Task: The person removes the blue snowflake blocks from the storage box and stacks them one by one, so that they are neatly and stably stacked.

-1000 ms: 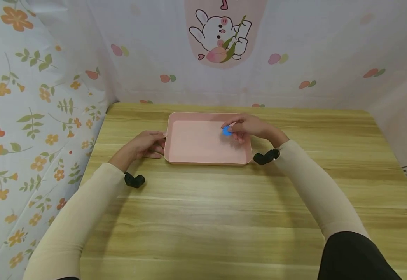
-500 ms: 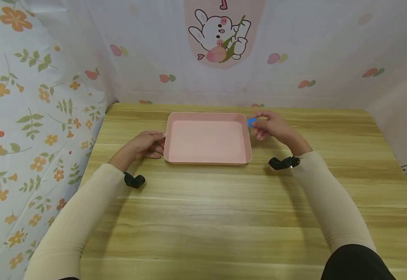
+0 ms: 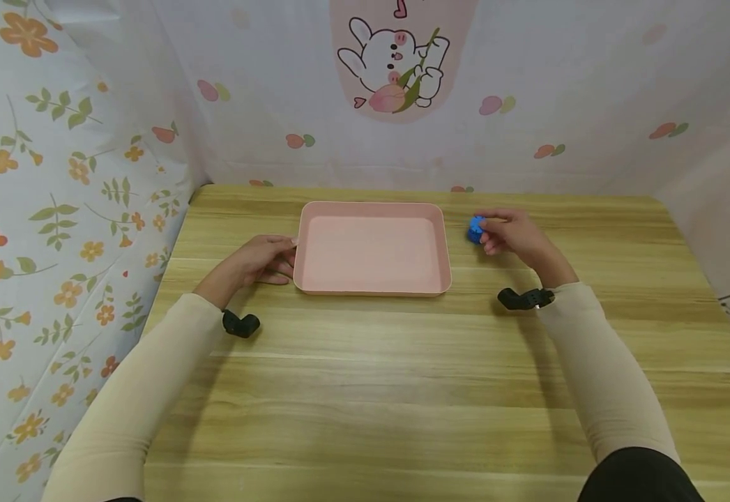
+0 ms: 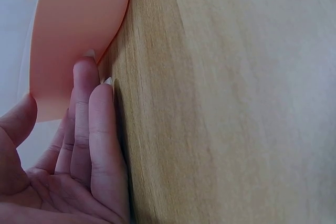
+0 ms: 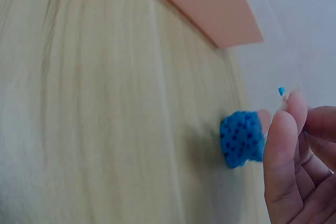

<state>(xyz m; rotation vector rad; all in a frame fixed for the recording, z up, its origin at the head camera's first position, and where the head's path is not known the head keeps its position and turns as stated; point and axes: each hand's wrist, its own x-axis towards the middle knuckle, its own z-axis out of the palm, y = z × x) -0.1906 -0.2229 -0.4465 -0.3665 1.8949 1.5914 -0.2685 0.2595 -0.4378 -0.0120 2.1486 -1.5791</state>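
A shallow pink tray [image 3: 371, 254] lies on the table. My left hand [image 3: 253, 261] is at its left side; in the left wrist view the thumb [image 4: 20, 121] meets the rim and mostly straight fingers touch the outer wall. Right of the tray, my right hand [image 3: 518, 237] pinches a small blue piece [image 3: 475, 229] between thumb and fingers. In the right wrist view this blue piece [image 5: 241, 139] looks bumpy with dark dots, partly hidden behind the fingers; its exact kind is unclear. A tiny light blue bit [image 5: 281, 91] shows at a fingertip.
The wood-grain table [image 3: 365, 390] reaches back to a white curtain [image 3: 245, 84] printed with fruit and a rabbit. A floral curtain [image 3: 63, 209] hangs along the left side. Small black devices [image 3: 524, 298] sit on both wrists.
My right hand has moved right with the blue piece, from over the tray to beyond its right edge. The left hand and the tray have stayed in place.
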